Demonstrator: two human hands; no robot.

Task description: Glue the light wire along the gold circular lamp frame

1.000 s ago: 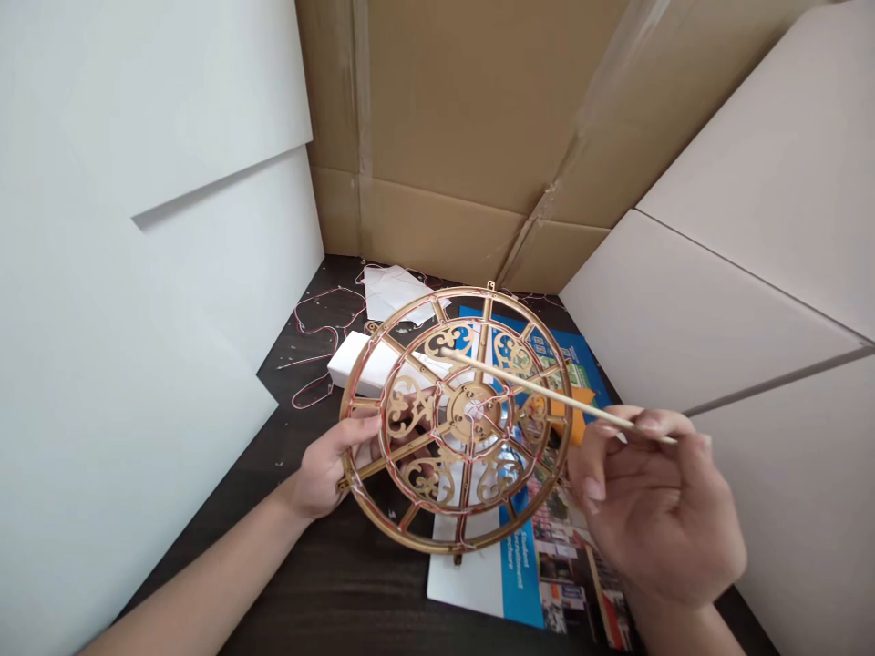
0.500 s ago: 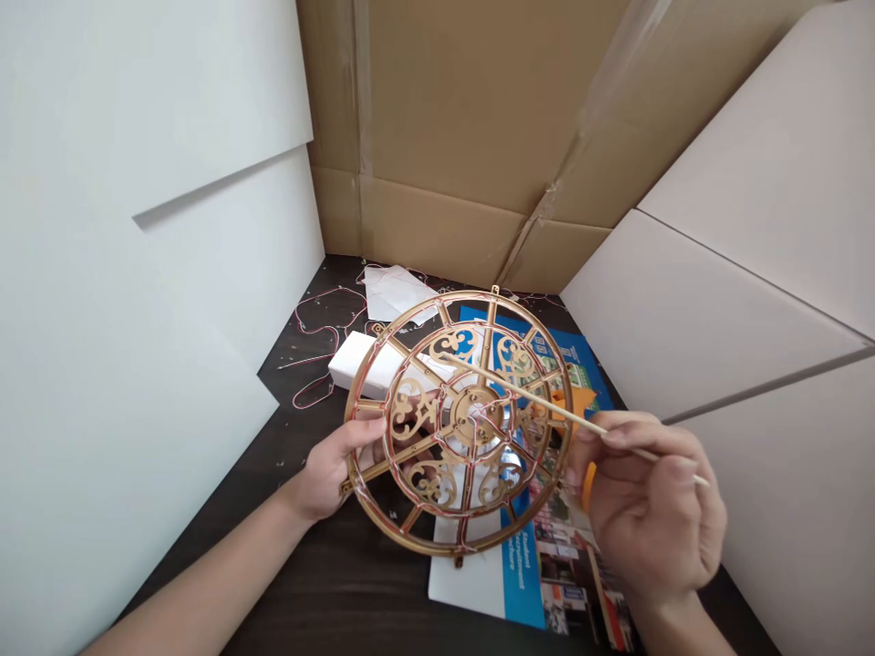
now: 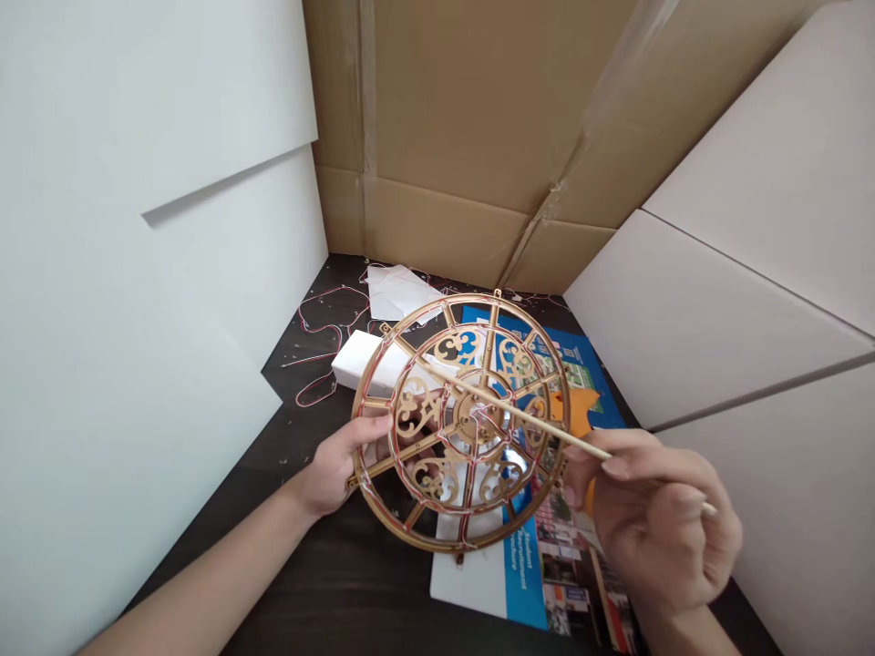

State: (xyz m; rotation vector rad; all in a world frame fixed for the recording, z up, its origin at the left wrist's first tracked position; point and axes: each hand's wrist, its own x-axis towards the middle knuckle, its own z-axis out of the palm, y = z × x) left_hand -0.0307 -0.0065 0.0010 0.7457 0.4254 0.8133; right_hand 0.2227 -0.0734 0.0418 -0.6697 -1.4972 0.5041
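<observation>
A round gold openwork wheel [image 3: 383, 510] with scroll ornaments and thin red wire along its spokes is held tilted above a dark table [image 3: 328, 592]. My left hand [image 3: 334, 469] grips its left rim, thumb on top and fingers behind. My right hand [image 3: 656, 524] pinches a thin wooden stick [image 3: 547, 428] at the wheel's right side. The stick lies across the wheel's face, its tip near the upper left spokes.
A blue and white brochure [image 3: 526, 574] lies under the wheel. A small white box [image 3: 359, 360], crumpled white paper [image 3: 396, 287] and loose red wire [image 3: 318, 319] sit behind. An orange piece [image 3: 581, 410] shows by the rim. White panels stand left and right, cardboard [image 3: 465, 137] at the back.
My right hand has dropped lower and drawn the stick down and to the right across the wheel. The wheel and my left hand have barely shifted.
</observation>
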